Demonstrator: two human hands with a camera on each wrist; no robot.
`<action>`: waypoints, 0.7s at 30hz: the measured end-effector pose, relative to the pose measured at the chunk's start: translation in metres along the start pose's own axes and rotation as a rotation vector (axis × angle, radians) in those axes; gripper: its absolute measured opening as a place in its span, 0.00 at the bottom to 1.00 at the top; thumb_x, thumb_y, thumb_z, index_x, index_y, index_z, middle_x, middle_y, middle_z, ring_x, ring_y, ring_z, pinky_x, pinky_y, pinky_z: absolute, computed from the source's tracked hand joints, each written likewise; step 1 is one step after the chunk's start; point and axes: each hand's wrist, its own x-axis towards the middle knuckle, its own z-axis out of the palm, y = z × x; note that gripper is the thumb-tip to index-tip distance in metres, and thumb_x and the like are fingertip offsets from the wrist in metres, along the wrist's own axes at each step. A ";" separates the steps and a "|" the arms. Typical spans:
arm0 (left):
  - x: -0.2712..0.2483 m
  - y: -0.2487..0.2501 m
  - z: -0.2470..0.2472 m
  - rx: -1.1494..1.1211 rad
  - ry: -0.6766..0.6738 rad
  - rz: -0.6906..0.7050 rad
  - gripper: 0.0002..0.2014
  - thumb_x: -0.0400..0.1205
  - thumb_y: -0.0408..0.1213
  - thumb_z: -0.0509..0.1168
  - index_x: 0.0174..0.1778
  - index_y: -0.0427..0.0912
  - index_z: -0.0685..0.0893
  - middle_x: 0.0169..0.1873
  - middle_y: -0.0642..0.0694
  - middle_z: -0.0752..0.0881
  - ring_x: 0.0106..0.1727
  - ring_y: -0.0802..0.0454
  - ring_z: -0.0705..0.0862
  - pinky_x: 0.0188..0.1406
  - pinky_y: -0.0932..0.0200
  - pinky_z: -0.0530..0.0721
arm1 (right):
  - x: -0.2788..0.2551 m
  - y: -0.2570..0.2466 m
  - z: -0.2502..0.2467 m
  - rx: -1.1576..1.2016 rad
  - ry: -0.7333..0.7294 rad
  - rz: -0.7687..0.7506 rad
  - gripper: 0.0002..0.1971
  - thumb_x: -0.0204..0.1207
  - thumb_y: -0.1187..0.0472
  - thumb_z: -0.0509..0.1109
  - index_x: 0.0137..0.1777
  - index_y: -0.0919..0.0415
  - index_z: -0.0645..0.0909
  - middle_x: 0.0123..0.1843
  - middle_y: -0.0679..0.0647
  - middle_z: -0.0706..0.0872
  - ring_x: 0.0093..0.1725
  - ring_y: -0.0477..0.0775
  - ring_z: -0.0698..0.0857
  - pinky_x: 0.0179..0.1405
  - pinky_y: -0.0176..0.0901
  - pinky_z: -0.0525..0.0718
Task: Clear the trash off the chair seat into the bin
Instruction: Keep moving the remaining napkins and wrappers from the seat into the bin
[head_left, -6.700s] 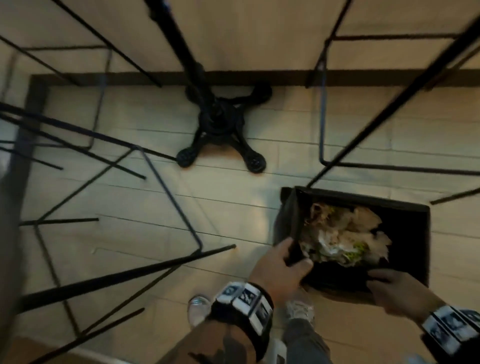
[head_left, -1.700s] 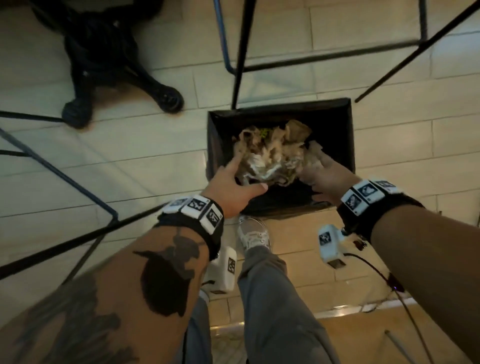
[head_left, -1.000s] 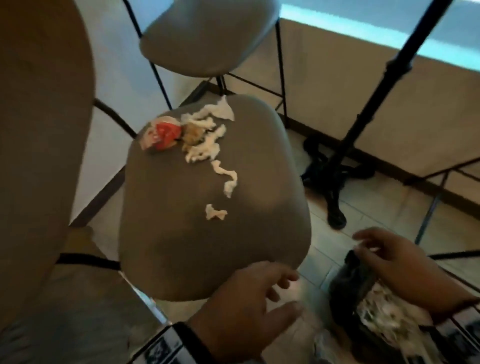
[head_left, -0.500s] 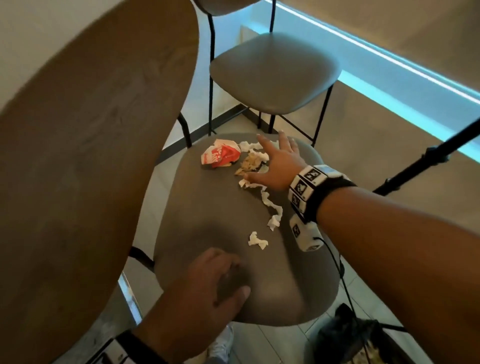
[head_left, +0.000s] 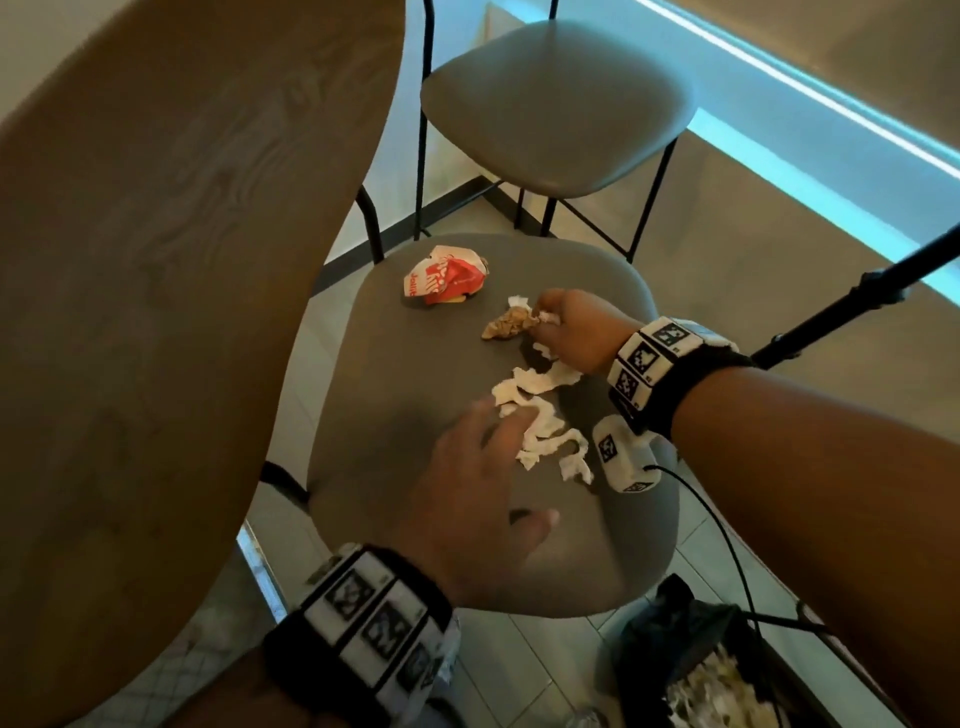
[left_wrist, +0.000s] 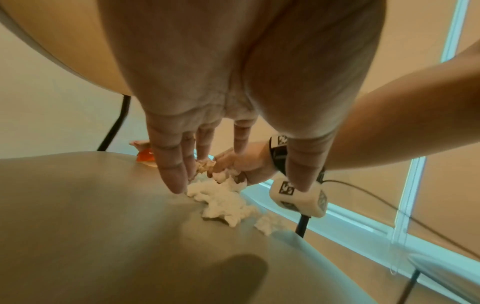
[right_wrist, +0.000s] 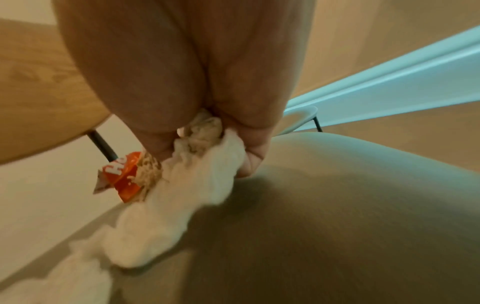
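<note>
Here, white tissue (head_left: 540, 415) lies shredded across the chair seat (head_left: 395, 374).

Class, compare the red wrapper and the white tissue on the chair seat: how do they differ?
The red wrapper is one printed, crumpled lump; the white tissue is plain and strung out in torn strips. The wrapper lies untouched; the right hand grips the tissue's far end while the left hand touches its near end. Both rest on the chair seat.

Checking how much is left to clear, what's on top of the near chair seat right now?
On the chair seat: a red wrapper, a brown wad, and white tissue strips gripped by the right hand. The left hand covers part of the seat.
</note>
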 end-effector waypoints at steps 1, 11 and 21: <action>0.010 0.006 0.004 0.014 -0.018 -0.005 0.48 0.76 0.59 0.73 0.86 0.68 0.49 0.88 0.54 0.43 0.88 0.47 0.50 0.82 0.50 0.62 | -0.005 0.003 0.000 0.055 -0.019 0.010 0.13 0.86 0.54 0.65 0.68 0.53 0.80 0.51 0.47 0.85 0.48 0.47 0.84 0.49 0.43 0.82; 0.060 0.030 0.030 0.359 -0.146 -0.046 0.25 0.86 0.52 0.61 0.80 0.60 0.66 0.82 0.41 0.60 0.78 0.38 0.63 0.73 0.43 0.73 | -0.047 0.038 0.014 0.184 0.006 0.010 0.07 0.87 0.55 0.63 0.61 0.51 0.80 0.48 0.45 0.83 0.48 0.45 0.83 0.41 0.38 0.77; 0.067 0.029 0.014 0.230 -0.122 -0.193 0.11 0.86 0.34 0.64 0.64 0.44 0.77 0.62 0.43 0.78 0.63 0.43 0.80 0.64 0.48 0.82 | -0.079 0.052 0.019 0.204 0.049 0.034 0.08 0.83 0.56 0.67 0.57 0.57 0.84 0.49 0.50 0.87 0.49 0.51 0.86 0.45 0.40 0.81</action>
